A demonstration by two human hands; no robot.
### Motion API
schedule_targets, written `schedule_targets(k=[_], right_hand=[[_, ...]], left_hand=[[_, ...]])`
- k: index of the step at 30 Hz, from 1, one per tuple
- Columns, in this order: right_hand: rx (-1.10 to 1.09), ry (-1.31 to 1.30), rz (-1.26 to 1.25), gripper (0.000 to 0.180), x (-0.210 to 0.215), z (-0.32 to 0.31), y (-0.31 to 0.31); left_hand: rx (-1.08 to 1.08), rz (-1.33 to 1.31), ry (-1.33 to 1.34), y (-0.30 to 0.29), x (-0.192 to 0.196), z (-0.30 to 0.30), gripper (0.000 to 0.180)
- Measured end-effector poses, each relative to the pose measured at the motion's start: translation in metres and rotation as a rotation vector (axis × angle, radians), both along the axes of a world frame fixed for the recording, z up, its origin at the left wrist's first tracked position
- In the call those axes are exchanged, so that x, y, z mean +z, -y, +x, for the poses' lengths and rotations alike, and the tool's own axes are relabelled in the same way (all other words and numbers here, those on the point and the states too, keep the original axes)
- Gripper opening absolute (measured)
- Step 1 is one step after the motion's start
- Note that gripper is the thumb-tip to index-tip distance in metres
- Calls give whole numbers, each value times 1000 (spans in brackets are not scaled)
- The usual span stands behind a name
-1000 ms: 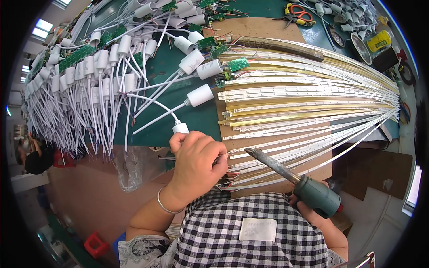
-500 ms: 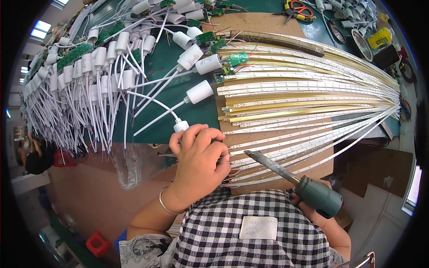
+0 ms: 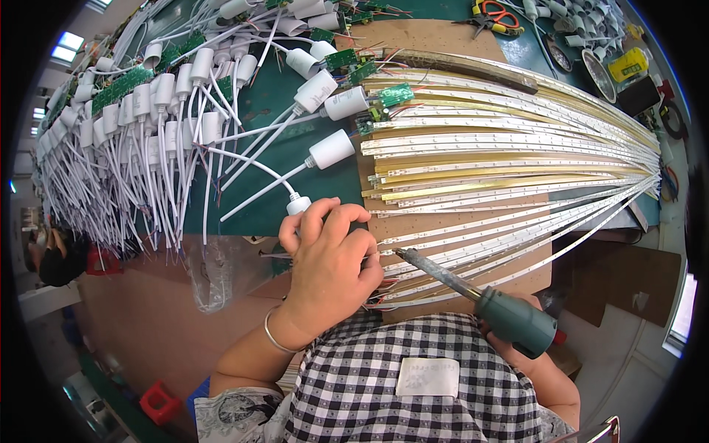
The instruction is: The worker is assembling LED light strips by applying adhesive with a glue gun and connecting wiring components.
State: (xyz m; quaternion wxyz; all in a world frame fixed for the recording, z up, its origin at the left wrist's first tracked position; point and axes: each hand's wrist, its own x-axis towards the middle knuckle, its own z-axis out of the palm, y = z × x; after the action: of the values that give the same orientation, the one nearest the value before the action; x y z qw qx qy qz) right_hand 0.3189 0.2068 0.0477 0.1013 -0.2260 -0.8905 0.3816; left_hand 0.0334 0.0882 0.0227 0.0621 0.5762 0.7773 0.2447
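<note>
My left hand (image 3: 329,258) is bent over the left ends of the white LED strips (image 3: 509,148), its thumb and fingers closed in a pinch. What they grip is hidden beneath them. Just beyond the fingertips shows a white cylindrical cap (image 3: 298,204) with a cable, partly covered by the hand. My right hand (image 3: 509,350), mostly behind the handle, is wrapped round a soldering iron (image 3: 517,321) with a dark green body. Its tip points left, beside my left fingers at the ends of the lower strips; whether it touches is too small to tell.
White caps with cables and green circuit boards (image 3: 122,88) crowd the table's left. A brown board (image 3: 443,40) lies under the strips, and a dark bar (image 3: 458,68) rests across their far side. Orange-handled cutters (image 3: 498,18), a metal dish (image 3: 598,75) and a yellow bottle (image 3: 628,63) stand farther back.
The soldering iron, in my right hand, has shifted slightly left, bringing its tip closer to my left fingers. My left hand has barely moved.
</note>
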Motion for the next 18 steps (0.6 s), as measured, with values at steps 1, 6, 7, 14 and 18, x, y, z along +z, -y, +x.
schedule_targets(k=[1, 6, 7, 14, 18], right_hand=[[-10, 1, 10, 27, 0, -1, 1], [78, 55, 93, 26, 7, -9, -6], [74, 41, 92, 27, 5, -8, -6], [48, -3, 78, 29, 3, -15, -2], [20, -28, 9, 30, 4, -20, -2]], left_hand=[[2, 5, -5, 0, -1, 0, 14], [13, 8, -1, 0, -2, 1, 15], [13, 7, -2, 0, -2, 2, 15], [8, 14, 5, 0, -3, 1, 16], [13, 16, -1, 1, -3, 1, 16]])
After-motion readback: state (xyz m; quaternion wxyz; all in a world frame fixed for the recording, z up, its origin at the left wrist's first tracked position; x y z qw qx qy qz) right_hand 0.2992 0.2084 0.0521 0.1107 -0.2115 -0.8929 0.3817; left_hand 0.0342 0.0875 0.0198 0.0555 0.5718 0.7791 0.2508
